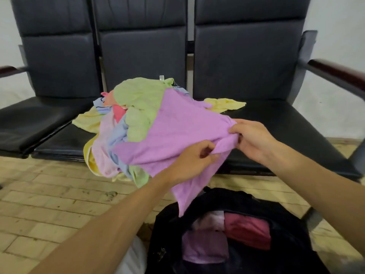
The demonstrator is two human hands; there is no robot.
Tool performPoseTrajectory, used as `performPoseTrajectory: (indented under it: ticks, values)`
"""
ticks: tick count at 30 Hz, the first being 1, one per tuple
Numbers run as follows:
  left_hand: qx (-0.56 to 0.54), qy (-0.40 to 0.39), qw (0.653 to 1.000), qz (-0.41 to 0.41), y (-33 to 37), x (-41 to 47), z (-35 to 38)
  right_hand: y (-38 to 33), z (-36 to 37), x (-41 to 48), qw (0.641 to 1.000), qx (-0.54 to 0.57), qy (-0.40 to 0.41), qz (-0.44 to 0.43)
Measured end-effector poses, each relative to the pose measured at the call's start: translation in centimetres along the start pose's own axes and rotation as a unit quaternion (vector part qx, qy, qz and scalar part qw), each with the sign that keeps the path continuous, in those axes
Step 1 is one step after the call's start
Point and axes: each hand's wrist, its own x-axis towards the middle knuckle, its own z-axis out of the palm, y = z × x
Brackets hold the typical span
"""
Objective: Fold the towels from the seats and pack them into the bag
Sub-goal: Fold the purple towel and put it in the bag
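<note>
A purple towel [177, 131] hangs unfolded in front of the middle seat, its lower corner dangling over the bag. My left hand [189, 161] pinches its near edge, and my right hand [250, 139] grips the bunched edge just to the right. Behind it a pile of towels [126, 119] in green, yellow, pink and blue lies on the middle seat and spills over its front edge. A black bag [197, 198] stands open on the floor below, holding folded purple, pink and dark red towels [245, 232].
A row of three black padded seats [276, 123] with wooden armrests [339, 74] fills the background. A pale yellow towel [227, 104] lies on the right seat. The floor [49, 204] is pale brick tile. Something white shows at the bottom edge beside the bag.
</note>
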Motion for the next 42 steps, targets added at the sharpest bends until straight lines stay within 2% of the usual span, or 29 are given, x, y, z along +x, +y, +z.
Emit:
performPoseTrajectory:
  ticks: [4, 9, 11, 15, 19, 24, 30, 34, 38, 42]
  values:
    - [-0.023, -0.038, 0.999, -0.001, 1.1, 1.2, 3.2, 0.4, -6.0, -0.7, 0.999, -0.028, 0.027, 0.003]
    - [0.055, 0.019, 0.998, -0.026, 1.1, 2.7, 4.8, 1.2, -9.7, -0.7, 0.996, -0.058, 0.055, 0.032]
    - [0.099, 0.068, 0.991, -0.065, 0.6, 2.9, 4.3, 1.2, -10.1, -0.8, 0.995, -0.087, 0.056, 0.018]
    - [0.121, 0.122, 0.962, -0.213, -1.0, 2.3, 2.5, 0.6, -11.0, -1.8, 0.992, -0.114, 0.054, 0.006]
    - [0.073, 0.122, 0.955, -0.259, -0.9, 2.0, 2.7, 0.4, -11.6, -2.7, 0.986, -0.163, 0.043, 0.007]
    - [-0.047, 0.16, 0.947, -0.276, -0.6, 1.9, 4.5, 0.9, -11.9, -2.9, 0.98, -0.181, 0.078, 0.013]
    - [-0.237, 0.195, 0.904, -0.299, 0.3, 1.8, 4.3, 0.8, -12.4, -2.9, 0.976, -0.202, 0.075, 0.031]
    - [-0.249, 0.182, 0.903, -0.3, 0.2, 0.2, 3.5, 0.6, -13.0, -3.6, 0.973, -0.226, 0.029, 0.029]
    - [-0.249, 0.139, 0.917, -0.278, -0.4, -0.9, 2.8, 0.7, -13.8, -4.0, 0.949, -0.314, 0.012, 0.007]
    - [-0.293, 0.165, 0.897, -0.286, -0.3, -1.3, 2.2, 0.9, -14.6, -3.7, 0.901, -0.432, 0.044, 0.023]
